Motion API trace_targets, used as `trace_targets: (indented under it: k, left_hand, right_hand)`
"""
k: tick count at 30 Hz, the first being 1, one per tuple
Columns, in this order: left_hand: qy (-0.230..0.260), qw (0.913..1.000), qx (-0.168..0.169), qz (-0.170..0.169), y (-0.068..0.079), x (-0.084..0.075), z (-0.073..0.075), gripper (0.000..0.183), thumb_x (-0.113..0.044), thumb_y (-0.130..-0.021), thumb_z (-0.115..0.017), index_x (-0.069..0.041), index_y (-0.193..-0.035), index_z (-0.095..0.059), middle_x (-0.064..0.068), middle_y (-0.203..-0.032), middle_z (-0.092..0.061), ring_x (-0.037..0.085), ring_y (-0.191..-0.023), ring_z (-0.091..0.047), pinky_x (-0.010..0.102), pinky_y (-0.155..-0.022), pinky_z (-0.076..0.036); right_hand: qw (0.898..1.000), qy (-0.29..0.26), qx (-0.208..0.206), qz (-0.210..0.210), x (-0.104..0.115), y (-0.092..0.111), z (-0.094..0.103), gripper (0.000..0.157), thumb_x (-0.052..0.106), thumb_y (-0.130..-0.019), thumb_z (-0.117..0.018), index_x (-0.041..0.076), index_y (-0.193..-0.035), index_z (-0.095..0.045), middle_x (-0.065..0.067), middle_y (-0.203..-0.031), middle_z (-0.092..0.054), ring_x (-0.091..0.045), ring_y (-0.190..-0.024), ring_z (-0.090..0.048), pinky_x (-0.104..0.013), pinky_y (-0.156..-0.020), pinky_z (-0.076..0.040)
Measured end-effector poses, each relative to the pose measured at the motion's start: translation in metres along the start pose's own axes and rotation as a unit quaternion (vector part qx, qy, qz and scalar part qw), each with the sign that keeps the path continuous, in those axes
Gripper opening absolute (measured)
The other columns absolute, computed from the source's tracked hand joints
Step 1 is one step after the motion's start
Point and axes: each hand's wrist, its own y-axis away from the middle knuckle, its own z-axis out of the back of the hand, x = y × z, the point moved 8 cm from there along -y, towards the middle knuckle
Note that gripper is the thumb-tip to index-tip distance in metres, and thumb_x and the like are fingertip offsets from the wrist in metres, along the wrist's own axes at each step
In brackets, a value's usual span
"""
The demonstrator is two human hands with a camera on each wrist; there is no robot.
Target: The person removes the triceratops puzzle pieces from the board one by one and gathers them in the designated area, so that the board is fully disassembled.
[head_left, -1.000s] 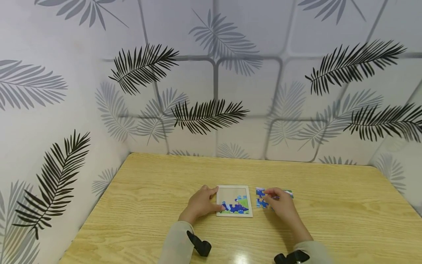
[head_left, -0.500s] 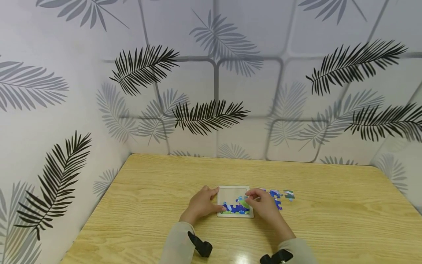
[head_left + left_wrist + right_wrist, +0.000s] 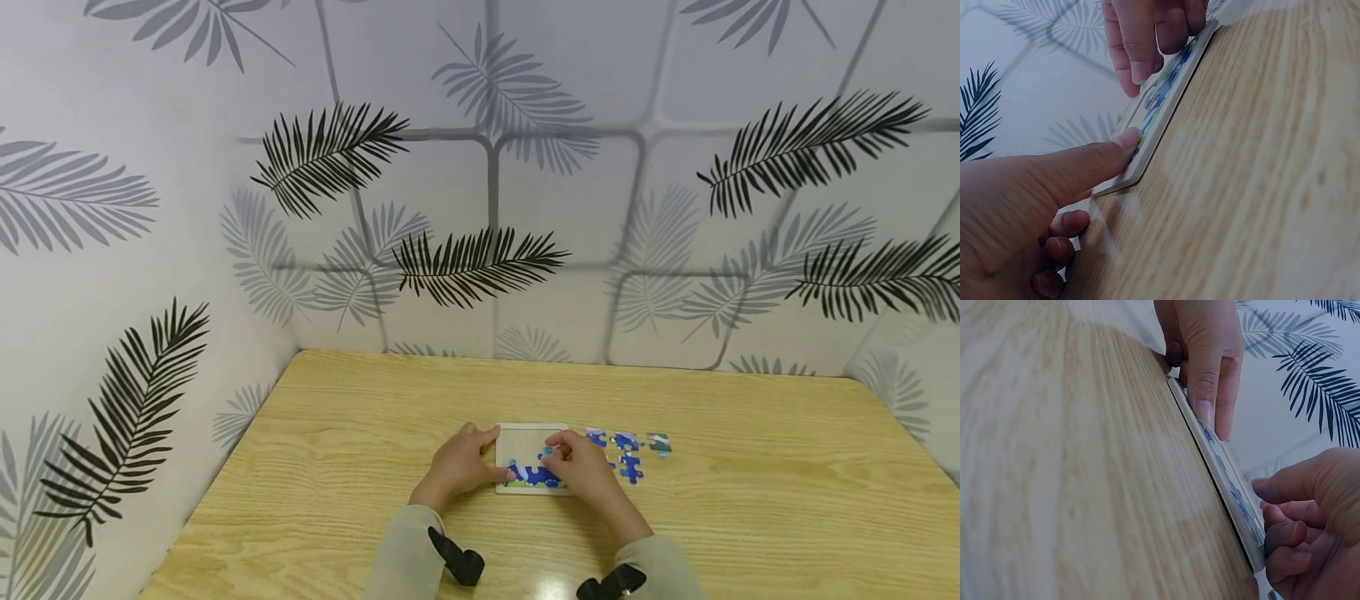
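Observation:
A small jigsaw tray (image 3: 525, 490) with a pale rim lies on the table; joined blue and green pieces (image 3: 534, 476) fill its near part. My left hand (image 3: 461, 460) grips the tray's left side, the thumb (image 3: 1124, 140) pressing over the near corner and the index finger at the far corner. Over the tray's right half is my right hand (image 3: 588, 468), its thumb and index fingertips close together beside a light-blue bit of puzzle. Whether a piece sits between those fingertips I cannot tell. The right hand covers the tray's right rim.
Right of the tray lie several loose jigsaw pieces, among them a blue one (image 3: 631, 468) and a green one (image 3: 660, 443). A wood-grain table (image 3: 360, 408) carries everything. Behind it stands a wall (image 3: 450, 192) with leaf patterns. Each wrist wears a black device (image 3: 467, 567).
My right hand has moved left from the loose pieces to the tray, uncovering several of them. The left hand keeps its grip, and the tray stays nearly in place.

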Motion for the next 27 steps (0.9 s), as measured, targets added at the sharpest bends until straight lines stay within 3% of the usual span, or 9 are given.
trace_targets:
  k: [20, 27]
  left_hand:
    - [0.002, 1.0, 0.001, -0.002, 0.0001, 0.0, -0.0008, 0.079, -0.041, -0.074, -0.079, -0.012, -0.141, -0.047, 0.001, -0.084, -0.041, 0.015, -0.07, -0.04, 0.028, -0.061, -0.029]
    - [0.004, 1.0, -0.001, -0.005, -0.0003, 0.0006, -0.0011, 0.079, -0.042, -0.074, -0.079, -0.012, -0.14, -0.047, 0.0, -0.087, -0.045, 0.014, -0.074, -0.042, 0.028, -0.065, -0.034]
  right_hand:
    - [0.997, 0.079, -0.009, -0.015, 0.0015, -0.0015, 0.0002, 0.016, 0.005, -0.082, -0.07, 0.001, -0.097, -0.064, -0.002, -0.071, -0.049, -0.015, -0.063, -0.044, -0.028, -0.056, -0.035]
    - [0.994, 0.107, -0.021, -0.023, 0.0029, -0.0009, 0.0026, 0.019, 0.008, -0.08, -0.074, 0.005, -0.096, -0.063, -0.009, -0.085, -0.047, -0.018, -0.068, -0.045, -0.03, -0.057, -0.036]
